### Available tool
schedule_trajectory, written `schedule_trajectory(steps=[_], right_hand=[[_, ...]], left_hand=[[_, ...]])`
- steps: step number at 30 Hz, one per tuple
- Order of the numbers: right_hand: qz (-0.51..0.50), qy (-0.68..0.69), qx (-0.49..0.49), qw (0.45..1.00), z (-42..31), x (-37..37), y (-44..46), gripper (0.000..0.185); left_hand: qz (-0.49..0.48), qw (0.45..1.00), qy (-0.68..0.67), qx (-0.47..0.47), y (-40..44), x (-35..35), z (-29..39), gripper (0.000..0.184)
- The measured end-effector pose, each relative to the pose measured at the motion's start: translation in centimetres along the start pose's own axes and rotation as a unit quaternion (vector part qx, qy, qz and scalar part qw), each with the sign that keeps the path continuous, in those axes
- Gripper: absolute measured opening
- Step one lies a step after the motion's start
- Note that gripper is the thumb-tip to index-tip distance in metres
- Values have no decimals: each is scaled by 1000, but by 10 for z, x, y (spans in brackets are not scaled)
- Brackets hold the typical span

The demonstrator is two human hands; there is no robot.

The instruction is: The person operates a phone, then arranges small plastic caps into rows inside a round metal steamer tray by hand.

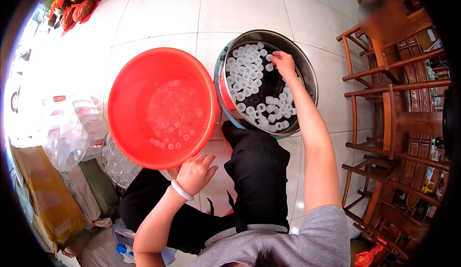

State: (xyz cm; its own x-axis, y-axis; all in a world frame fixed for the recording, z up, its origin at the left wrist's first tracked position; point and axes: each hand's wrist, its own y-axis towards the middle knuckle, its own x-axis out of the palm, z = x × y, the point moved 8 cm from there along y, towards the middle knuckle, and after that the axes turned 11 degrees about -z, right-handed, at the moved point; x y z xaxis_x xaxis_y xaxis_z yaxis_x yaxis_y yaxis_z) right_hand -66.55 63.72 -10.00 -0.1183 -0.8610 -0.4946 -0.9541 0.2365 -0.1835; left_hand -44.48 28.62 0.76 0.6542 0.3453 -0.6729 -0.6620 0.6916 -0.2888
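A red basin holds water with several small translucent white cups in it. To its right stands a round metal steamer pot with a dark perforated bottom, on which many white cups lie in two groups. My right hand is over the pot's upper right part, its fingers pinched on a white cup or just beside it; the fingertips partly hide the contact. Near the basin's lower rim is my left hand, its fingers loosely curled and apart, with nothing visible in them.
Wooden chairs line the right side. Clear plastic bags, a cardboard box and a pile of clear plastic items lie at the left. Jars with red cloth stand at the upper left on the tiled floor.
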Motion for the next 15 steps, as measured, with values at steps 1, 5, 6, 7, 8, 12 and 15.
schedule_trajectory(steps=[1, 5, 6, 7, 8, 12, 15], right_hand=[[0, 0, 0, 1000, -1, 0, 0, 30], [-31, -49, -26, 998, -8, 8, 6, 27], [-39, -52, -33, 997, -8, 11, 8, 26], [-40, -52, -33, 997, -11, 11, 7, 26], [-45, -42, -19, 998, -11, 12, 7, 27], [-13, -138, 28, 990, -20, 10, 10, 29], [20, -201, 32, 979, -35, 9, 12, 30]], left_hand=[[-1, 1000, 1, -1, 0, 0, 0, 23], [16, 1000, 22, 17, 0, -2, 2, 22], [14, 999, 24, 19, 0, -2, 2, 22], [12, 999, 26, 20, 0, -2, 2, 22], [12, 999, 25, 20, 0, -2, 3, 22], [4, 1000, 22, 16, 0, -1, 1, 22], [6, 1000, 21, 16, 0, 0, 1, 22]])
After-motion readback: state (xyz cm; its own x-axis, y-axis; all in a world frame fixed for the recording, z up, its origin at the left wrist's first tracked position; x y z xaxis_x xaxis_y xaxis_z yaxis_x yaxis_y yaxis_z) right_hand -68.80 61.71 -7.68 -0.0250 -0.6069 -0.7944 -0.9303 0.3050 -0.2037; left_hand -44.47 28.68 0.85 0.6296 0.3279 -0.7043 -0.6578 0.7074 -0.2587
